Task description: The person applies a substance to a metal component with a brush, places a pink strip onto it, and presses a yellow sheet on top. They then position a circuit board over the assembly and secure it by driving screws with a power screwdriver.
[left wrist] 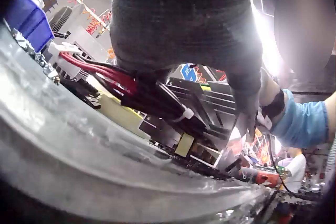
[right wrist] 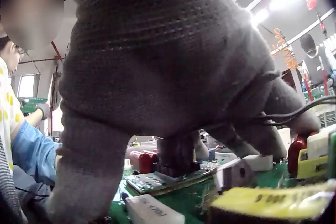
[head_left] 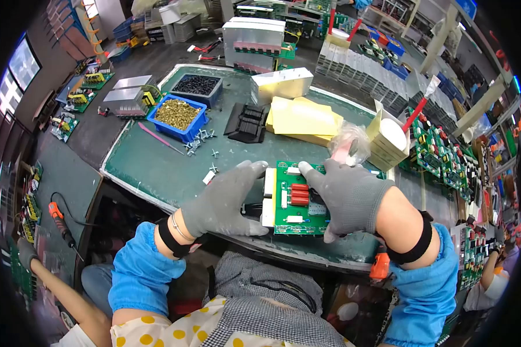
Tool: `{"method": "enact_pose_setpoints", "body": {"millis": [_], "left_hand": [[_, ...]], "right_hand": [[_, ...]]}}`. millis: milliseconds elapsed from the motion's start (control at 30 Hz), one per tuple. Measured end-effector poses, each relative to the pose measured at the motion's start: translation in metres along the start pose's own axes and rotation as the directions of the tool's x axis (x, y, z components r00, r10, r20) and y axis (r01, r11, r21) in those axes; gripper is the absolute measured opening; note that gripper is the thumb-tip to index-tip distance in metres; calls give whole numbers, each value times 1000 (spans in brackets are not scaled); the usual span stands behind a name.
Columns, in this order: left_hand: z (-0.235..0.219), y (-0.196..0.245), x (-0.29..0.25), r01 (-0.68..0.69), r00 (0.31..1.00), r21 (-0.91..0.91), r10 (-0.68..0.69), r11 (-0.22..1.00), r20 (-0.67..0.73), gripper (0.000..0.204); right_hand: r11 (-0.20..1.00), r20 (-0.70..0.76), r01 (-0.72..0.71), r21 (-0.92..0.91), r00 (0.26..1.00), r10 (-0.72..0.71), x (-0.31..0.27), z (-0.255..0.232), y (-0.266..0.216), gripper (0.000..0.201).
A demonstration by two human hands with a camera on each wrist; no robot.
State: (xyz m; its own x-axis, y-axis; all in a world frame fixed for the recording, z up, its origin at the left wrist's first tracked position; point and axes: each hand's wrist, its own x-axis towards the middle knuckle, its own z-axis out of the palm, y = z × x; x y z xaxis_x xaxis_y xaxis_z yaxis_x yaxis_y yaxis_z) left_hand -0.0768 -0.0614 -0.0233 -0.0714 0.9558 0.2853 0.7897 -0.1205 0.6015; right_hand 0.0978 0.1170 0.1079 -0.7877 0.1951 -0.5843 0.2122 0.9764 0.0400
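A green circuit board (head_left: 282,221) with red and white components lies near the front edge of the green-topped bench. My gray-gloved left hand (head_left: 226,196) grips the assembly from its left side, fingers at the far corner and thumb at the near one. In the left wrist view, red and black wires (left wrist: 113,74) and dark metal fins (left wrist: 210,100) show beneath that hand. From the right, my gloved right hand (head_left: 353,194) spans the board and holds it, fingertips at its far edge and thumb at the near edge. The palm hides the board's right part.
Beyond the board are a blue bin (head_left: 200,124) of brass-coloured pieces, a dark bin (head_left: 217,92) of black pieces, black parts (head_left: 246,122) and yellow sheets (head_left: 307,117). A cardboard box (head_left: 382,147) stands right. An orange power tool (head_left: 380,265) hangs by the front edge.
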Motion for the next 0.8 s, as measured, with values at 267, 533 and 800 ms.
{"method": "enact_pose_setpoints", "body": {"millis": [267,533,800], "left_hand": [[3,-7,-3,-1,1000,-5,1,1000,18,115],[-2,48,41,-144,989,223,131,964,73,126],[9,60,45,-54,996,300,29,953,89,114]], "right_hand": [[989,50,-42,-145,998,49,12,0,-17,123],[993,88,-64,-101,993,73,9,-5,-17,120],[994,-237,101,-44,965,-109,-4,34,13,109]]}}
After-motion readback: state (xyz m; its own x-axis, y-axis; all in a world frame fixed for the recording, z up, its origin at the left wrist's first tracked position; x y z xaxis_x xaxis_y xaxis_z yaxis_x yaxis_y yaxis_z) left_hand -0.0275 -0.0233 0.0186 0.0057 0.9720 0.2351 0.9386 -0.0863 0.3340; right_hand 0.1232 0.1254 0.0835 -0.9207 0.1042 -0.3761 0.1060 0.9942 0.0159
